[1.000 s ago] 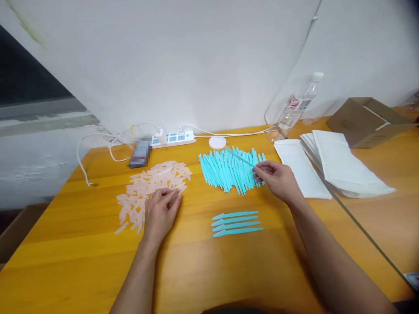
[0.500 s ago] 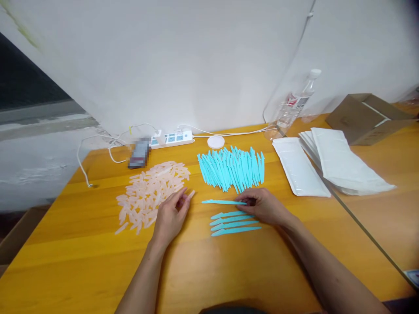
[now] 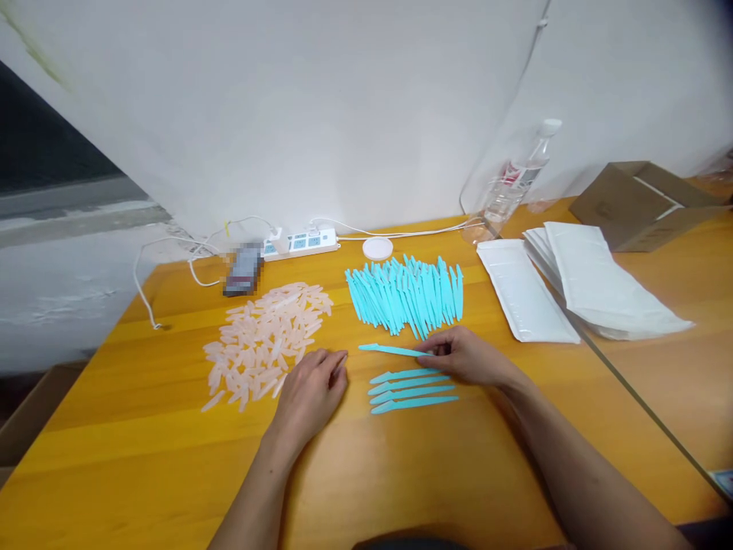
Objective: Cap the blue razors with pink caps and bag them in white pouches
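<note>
My right hand (image 3: 466, 357) pinches the handle end of a turquoise eyebrow razor (image 3: 389, 350), its head pointing left. Just below it, several matching razors (image 3: 412, 389) lie in a row on the table. My left hand (image 3: 314, 389) is closed, thumb against fingers, at the right side of a heap of pale pink blade caps (image 3: 257, 336). The cap seen between its fingertips half a second ago is now hidden by the fingers. Beyond my right hand lies a large pile of turquoise razors (image 3: 404, 294).
White padded envelopes (image 3: 601, 283) lie at the right, near a cardboard box (image 3: 635, 210) and a plastic bottle (image 3: 518, 179). Along the wall are a power strip (image 3: 309, 242), cables, a blurred phone-like device (image 3: 243, 269) and a round white disc (image 3: 378, 248).
My left hand has moved right and slightly nearer me, turning so the cap no longer shows. The razor in my right hand has shifted slightly right and tilted, its head a little higher.
</note>
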Available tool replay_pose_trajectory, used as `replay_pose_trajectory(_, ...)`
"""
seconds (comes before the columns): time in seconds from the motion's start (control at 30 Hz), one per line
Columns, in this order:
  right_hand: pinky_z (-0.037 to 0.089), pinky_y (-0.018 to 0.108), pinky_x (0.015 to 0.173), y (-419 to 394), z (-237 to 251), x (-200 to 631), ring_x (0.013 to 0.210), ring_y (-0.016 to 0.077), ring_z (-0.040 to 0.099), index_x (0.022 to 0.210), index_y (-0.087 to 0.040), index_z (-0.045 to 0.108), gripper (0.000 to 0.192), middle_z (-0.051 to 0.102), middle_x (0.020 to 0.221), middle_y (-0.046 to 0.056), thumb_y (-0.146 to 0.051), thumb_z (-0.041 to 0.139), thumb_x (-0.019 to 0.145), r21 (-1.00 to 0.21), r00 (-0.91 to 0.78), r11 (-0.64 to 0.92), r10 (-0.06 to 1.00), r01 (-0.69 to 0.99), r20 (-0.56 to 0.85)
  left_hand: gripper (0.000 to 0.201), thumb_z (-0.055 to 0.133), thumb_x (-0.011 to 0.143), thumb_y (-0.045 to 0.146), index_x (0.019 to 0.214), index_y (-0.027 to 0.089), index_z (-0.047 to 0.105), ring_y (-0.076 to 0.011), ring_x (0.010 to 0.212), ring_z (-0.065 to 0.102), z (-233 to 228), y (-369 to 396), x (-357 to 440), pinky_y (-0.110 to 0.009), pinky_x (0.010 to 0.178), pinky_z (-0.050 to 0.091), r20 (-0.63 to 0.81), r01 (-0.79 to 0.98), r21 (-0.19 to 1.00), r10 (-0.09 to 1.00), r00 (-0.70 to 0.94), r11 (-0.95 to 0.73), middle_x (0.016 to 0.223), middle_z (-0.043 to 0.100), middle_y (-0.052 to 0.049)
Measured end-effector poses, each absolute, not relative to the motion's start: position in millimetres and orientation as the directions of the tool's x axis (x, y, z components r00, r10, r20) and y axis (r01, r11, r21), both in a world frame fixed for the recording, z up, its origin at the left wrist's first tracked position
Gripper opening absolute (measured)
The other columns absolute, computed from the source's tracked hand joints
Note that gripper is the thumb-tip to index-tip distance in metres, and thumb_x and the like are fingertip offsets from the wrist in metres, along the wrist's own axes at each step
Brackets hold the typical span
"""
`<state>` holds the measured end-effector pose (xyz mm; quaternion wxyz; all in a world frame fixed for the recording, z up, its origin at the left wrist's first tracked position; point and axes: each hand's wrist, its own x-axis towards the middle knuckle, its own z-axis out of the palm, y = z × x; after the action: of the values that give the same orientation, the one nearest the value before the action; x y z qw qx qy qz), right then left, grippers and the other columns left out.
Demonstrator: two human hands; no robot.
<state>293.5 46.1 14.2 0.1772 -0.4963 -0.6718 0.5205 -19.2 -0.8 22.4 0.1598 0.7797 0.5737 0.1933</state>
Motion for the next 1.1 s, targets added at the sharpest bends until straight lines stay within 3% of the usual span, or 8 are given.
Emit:
replay_pose_trajectory(0.1,0.037,0.024,0.053,47,14,298,0.058,0.0109,0.046,0.096,-0.020,0.082,0.038,0.063,0.066,-0.001,-0.053,0.070,0.082,-0.901,-0.452,-0.131,0.829,0.414,-0.328,0.019,0.058,0.094,0.031,0.103,0.023,0.072,-0.0180,0.075,0.062,21,1,-17,-0.029,0.070,0.049,0.103,0.725,0.653,0.974,0.201,-0.218,0.084,0.068,-0.004)
replay_pose_trajectory(0.17,0.038,0.024,0.052,48,13,300,0.058,0.0112,0.048,0.094,-0.020,0.081,0.039,0.065,0.067,-0.001,-0.055,0.072,0.080,-0.908,-0.450,-0.195,0.818,0.371,-0.359,0.023,0.063,0.092,0.038,0.107,0.021,0.068,-0.0152,0.071,0.062,18,4,-17,-0.026,0.067,0.050,0.026,0.521,0.850,0.995,0.094,-0.072,0.082,0.069,-0.002)
replay_pose_trajectory(0.23,0.036,0.024,0.050,48,13,302,0.055,0.0104,0.047,0.092,-0.019,0.081,0.040,0.063,0.062,-0.001,-0.055,0.075,0.078,-0.913,-0.440,-0.258,0.813,0.315,-0.381,0.034,0.070,0.088,0.043,0.111,0.019,0.064,-0.0140,0.069,0.065,16,7,-17,-0.026,0.068,0.053,-0.078,0.265,0.962,0.997,0.019,0.070,0.082,0.071,-0.002)
replay_pose_trajectory(0.4,0.037,0.022,0.049,48,13,296,0.051,0.0078,0.051,0.076,-0.015,0.074,0.038,0.063,0.061,-0.002,-0.049,0.087,0.066,-0.888,-0.373,-0.460,0.821,0.018,-0.433,0.039,0.084,0.075,0.044,0.093,0.015,0.065,-0.0157,0.074,0.071,15,7,-15,-0.029,0.074,0.059,-0.287,-0.075,0.956,0.957,-0.050,0.283,0.086,0.078,-0.007)
replay_pose_trajectory(0.5,0.037,0.021,0.048,48,15,291,0.049,0.0062,0.051,0.074,-0.014,0.073,0.039,0.063,0.061,-0.002,-0.045,0.092,0.060,-0.830,-0.362,-0.550,0.795,-0.091,-0.487,0.038,0.086,0.074,0.042,0.090,0.014,0.066,-0.0151,0.074,0.072,16,5,-11,-0.028,0.074,0.060,-0.315,-0.117,0.944,0.947,-0.056,0.307,0.087,0.079,-0.008)
replay_pose_trajectory(0.67,0.037,0.021,0.048,48,16,290,0.049,0.0061,0.052,0.072,-0.013,0.071,0.038,0.063,0.059,-0.002,-0.042,0.093,0.060,-0.810,-0.359,-0.576,0.784,-0.116,-0.506,0.036,0.085,0.075,0.043,0.087,0.014,0.067,-0.0153,0.072,0.073,16,4,-5,-0.029,0.072,0.061,-0.316,-0.115,0.943,0.949,-0.018,0.312,0.088,0.080,-0.009)
replay_pose_trajectory(0.87,0.039,0.020,0.048,49,14,292,0.050,0.0058,0.052,0.073,-0.013,0.072,0.038,0.063,0.060,-0.002,-0.043,0.093,0.060,-0.807,-0.368,-0.575,0.785,-0.133,-0.498,0.042,0.082,0.078,0.044,0.107,0.016,0.074,-0.0150,0.077,0.073,13,5,-8,-0.028,0.078,0.061,-0.249,-0.046,0.968,0.960,-0.126,0.245,0.096,0.080,-0.008)
replay_pose_trajectory(1.1,0.037,0.021,0.046,49,16,290,0.049,0.0061,0.051,0.069,-0.013,0.071,0.039,0.062,0.058,-0.002,-0.043,0.092,0.060,-0.818,-0.369,-0.567,0.785,-0.102,-0.498,0.043,0.077,0.079,0.054,0.089,0.012,0.077,-0.0132,0.058,0.066,12,4,-1,-0.024,0.060,0.057,-0.264,0.056,0.960,0.956,-0.129,0.273,0.069,0.074,-0.004)
